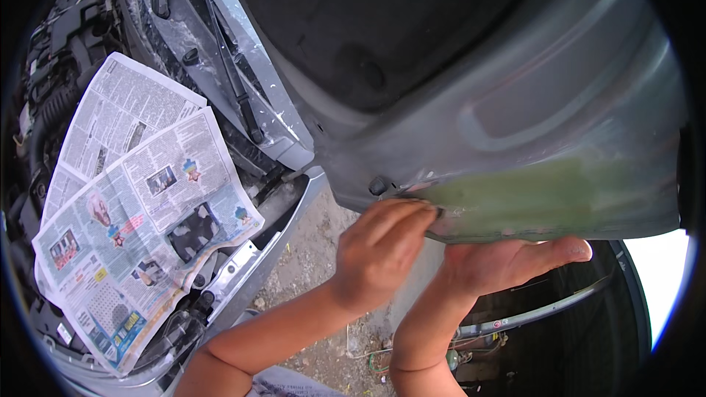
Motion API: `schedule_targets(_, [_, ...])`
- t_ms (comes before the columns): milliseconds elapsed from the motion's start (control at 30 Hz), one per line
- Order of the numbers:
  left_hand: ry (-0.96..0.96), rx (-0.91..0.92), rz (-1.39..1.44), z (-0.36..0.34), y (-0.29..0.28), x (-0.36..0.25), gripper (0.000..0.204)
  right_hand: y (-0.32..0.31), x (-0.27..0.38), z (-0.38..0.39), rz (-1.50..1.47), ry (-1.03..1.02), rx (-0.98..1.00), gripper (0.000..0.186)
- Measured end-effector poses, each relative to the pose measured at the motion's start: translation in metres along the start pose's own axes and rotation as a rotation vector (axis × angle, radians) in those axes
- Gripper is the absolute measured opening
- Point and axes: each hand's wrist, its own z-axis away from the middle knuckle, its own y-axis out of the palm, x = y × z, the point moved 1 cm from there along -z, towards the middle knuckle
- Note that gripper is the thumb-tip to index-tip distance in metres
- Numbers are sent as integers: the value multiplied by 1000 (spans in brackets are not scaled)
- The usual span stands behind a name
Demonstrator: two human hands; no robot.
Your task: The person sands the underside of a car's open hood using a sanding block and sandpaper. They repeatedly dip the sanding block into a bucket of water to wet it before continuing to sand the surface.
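A grey car hood [515, 132] stands raised, its inner side toward me. A smooth olive-green patch [529, 195] covers part of its lower border. My left hand [384, 248] is closed, fingertips pressed to the panel at the patch's left end. A small dark piece [440, 213] shows at those fingertips; its kind is too hidden to tell. Against the hood's lower edge rests my right hand [507, 265], palm up, thumb stretched out to the right. The other fingers of that hand are hidden behind the panel.
Newspaper sheets [154, 206] lie over the engine bay at left. Wiper arms [239, 95] and the dusty cowl sit behind them. Below is rough ground [312, 250]. A dark area at lower right holds a pale curved bar [540, 316] and thin hoses [379, 362].
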Motion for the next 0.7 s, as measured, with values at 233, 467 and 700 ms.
schedule_targets(233, [53,51,11,-18,-16,-9,34,4,-10,20,57,-54,-194,80])
schedule_targets(467, [-109,10,-42,4,-16,6,34,23,-5,14,-73,-32,-179,81])
schedule_targets(700, [-109,41,13,4,-11,-6,31,9,-3,10,1,-33,-155,81])
